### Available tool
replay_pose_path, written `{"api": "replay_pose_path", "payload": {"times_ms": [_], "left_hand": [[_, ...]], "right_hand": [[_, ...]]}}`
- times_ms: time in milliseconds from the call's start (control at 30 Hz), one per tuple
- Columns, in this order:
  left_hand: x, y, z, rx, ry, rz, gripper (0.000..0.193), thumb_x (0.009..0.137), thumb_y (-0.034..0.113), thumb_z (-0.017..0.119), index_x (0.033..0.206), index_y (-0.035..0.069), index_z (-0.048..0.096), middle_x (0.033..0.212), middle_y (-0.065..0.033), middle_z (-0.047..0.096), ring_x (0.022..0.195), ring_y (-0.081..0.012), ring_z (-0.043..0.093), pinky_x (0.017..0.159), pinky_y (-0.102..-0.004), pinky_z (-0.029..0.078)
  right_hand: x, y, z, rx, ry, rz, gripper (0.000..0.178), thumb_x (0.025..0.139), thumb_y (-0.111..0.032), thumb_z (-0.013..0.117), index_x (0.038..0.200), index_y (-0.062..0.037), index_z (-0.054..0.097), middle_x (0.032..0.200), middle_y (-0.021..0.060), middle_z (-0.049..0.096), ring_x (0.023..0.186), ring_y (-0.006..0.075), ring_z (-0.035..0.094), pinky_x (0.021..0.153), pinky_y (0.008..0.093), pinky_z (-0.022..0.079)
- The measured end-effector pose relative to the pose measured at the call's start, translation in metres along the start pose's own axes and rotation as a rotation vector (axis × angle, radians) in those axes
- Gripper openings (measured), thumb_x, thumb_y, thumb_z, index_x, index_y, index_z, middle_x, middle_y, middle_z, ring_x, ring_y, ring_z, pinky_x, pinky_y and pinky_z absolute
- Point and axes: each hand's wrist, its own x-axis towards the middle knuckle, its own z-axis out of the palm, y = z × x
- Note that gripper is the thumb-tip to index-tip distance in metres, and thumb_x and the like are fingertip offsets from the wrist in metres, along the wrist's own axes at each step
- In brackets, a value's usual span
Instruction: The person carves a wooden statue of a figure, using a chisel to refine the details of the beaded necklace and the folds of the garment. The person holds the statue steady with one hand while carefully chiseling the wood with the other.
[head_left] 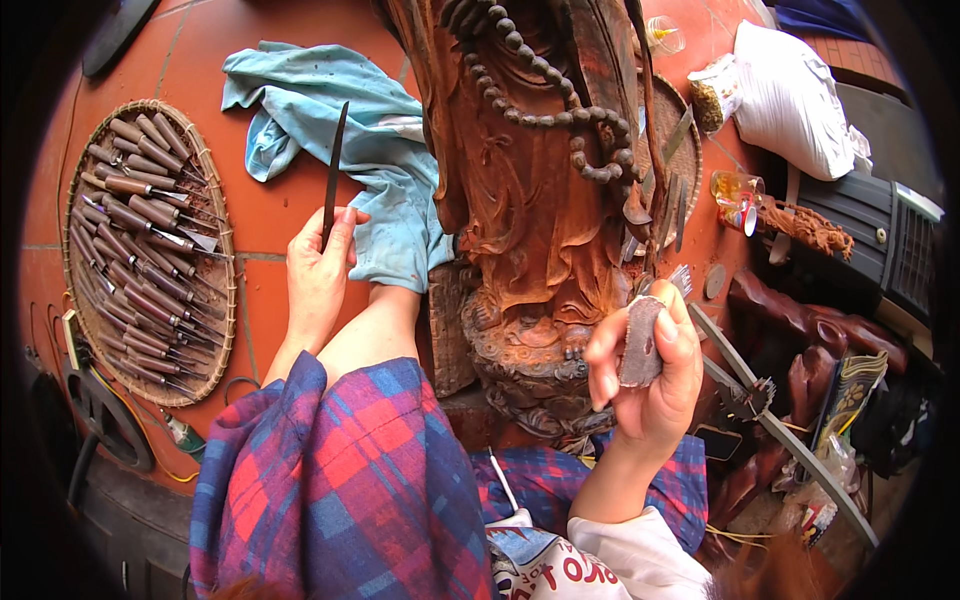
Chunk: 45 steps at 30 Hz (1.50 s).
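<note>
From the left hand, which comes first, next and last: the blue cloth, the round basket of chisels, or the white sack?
Measured from the left hand:
1. Crumpled light-blue cloth, just right of it.
2. Round woven basket tray of wooden-handled chisels, on its left.
3. White stuffed sack, far across at the top right.

Left hand (318, 275) gripping, right hand (650, 365) raised, fingers apparently curled.
</note>
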Motion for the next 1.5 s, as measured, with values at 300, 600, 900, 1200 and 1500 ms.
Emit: {"api": "replay_pose_path", "payload": {"times_ms": [300,600,900,1200,1500], "left_hand": [[0.000,-0.001,0.001,0.009,-0.006,-0.002,0.023,0.100,0.023,0.055,0.095,0.005,0.068,0.062,0.0070,0.047,0.058,-0.0009,0.040,0.052,-0.0200,0.029],[0.000,-0.005,0.003,-0.017,-0.018,-0.017,0.023,0.100,0.023,0.056,0.095,0.004,0.068,0.064,0.0065,0.048,0.059,-0.0013,0.041,0.053,-0.0200,0.031],[0.000,-0.003,0.000,0.009,-0.056,-0.037,0.024,0.100,0.025,0.055,0.100,0.003,0.066,0.069,0.0046,0.051,0.063,-0.0031,0.043,0.058,-0.0200,0.035],[0.001,-0.005,0.003,-0.017,-0.006,-0.007,0.023,0.100,0.022,0.056,0.094,0.004,0.068,0.064,0.0068,0.048,0.059,-0.0011,0.041,0.052,-0.0200,0.031],[0.001,-0.004,-0.003,0.007,-0.039,-0.033,0.024,0.100,0.025,0.055,0.099,0.003,0.066,0.069,0.0040,0.052,0.063,-0.0031,0.042,0.059,-0.0204,0.036]], "right_hand": [[0.003,0.014,-0.013,-0.063,-0.071,-0.182,0.028,0.088,-0.020,0.071,0.104,-0.0081,0.052,0.094,0.0100,0.056,0.087,0.0214,0.052,0.072,0.0352,0.044],[-0.001,0.014,-0.020,0.008,0.136,-0.134,0.032,0.079,-0.010,0.079,0.104,-0.0033,0.061,0.098,0.0173,0.069,0.084,0.0226,0.068,0.078,0.0335,0.056],[0.000,0.019,-0.017,-0.058,0.198,-0.316,0.023,0.082,-0.001,0.073,0.105,-0.0017,0.068,0.099,0.0217,0.070,0.081,0.0242,0.068,0.069,0.0328,0.056],[0.003,0.025,-0.015,-0.061,0.243,-0.412,0.016,0.084,0.001,0.071,0.100,-0.0021,0.070,0.098,0.0161,0.067,0.079,0.0223,0.066,0.063,0.0312,0.055],[0.008,0.028,-0.004,-0.166,0.303,-0.456,0.010,0.087,0.003,0.066,0.097,0.0011,0.069,0.092,0.0099,0.064,0.075,0.0162,0.060,0.061,0.0302,0.053]]}}
